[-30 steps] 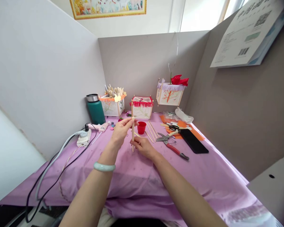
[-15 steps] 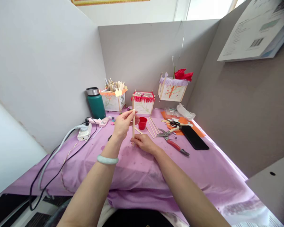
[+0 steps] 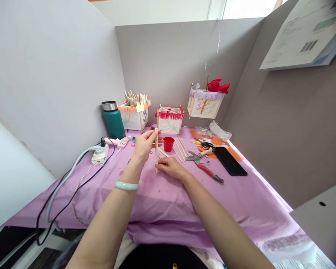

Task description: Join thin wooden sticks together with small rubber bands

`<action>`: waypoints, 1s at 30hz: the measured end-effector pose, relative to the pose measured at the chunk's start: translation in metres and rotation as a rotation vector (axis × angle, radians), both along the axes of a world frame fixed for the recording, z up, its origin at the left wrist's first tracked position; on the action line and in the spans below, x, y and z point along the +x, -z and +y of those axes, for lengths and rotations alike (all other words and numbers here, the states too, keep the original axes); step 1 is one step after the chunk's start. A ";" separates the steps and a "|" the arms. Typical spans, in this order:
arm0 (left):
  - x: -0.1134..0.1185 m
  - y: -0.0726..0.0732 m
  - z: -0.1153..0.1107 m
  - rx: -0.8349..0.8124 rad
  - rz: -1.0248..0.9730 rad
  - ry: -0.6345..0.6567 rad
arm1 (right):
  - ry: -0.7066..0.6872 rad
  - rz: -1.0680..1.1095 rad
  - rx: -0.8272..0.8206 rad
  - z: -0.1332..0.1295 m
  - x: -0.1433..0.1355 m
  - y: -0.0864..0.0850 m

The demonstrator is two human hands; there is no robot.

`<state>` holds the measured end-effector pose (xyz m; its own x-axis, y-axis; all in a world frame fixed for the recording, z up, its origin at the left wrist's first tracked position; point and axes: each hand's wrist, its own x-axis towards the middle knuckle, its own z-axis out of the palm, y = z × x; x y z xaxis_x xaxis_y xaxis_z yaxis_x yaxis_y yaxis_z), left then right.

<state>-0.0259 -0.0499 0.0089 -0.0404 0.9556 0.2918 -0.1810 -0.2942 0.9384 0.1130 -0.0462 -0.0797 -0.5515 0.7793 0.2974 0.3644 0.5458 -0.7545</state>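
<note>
Over the purple tablecloth (image 3: 168,201), I held thin wooden sticks (image 3: 156,151) upright with both hands.

My left hand (image 3: 143,146) pinched the sticks near the top, fingers closed on them; my right hand (image 3: 172,167) gripped them low, where their ends met the cloth. A red cup (image 3: 168,144) stood just behind, with pliers (image 3: 204,166) lying to the right.

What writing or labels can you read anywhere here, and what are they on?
Nothing can be read.
Printed sheet on the right partition: text and code blocks, too blurred to read.
Green flask, glue gun, paper lanterns: no writing visible.
</note>
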 end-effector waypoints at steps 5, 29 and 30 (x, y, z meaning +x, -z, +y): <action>0.002 0.001 -0.004 0.025 -0.010 0.054 | -0.010 -0.039 0.057 -0.001 -0.002 0.002; 0.029 0.022 -0.013 0.202 -0.248 0.167 | 0.508 -0.651 0.484 0.015 -0.004 0.004; 0.032 0.023 -0.015 0.201 -0.232 0.159 | 0.510 -0.661 0.498 0.015 -0.006 0.005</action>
<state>0.0059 -0.0652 -0.0145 0.0176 0.8794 0.4758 -0.4411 -0.4203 0.7930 0.1073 -0.0309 -0.0847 -0.3564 0.8398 0.4095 0.9131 0.4059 -0.0376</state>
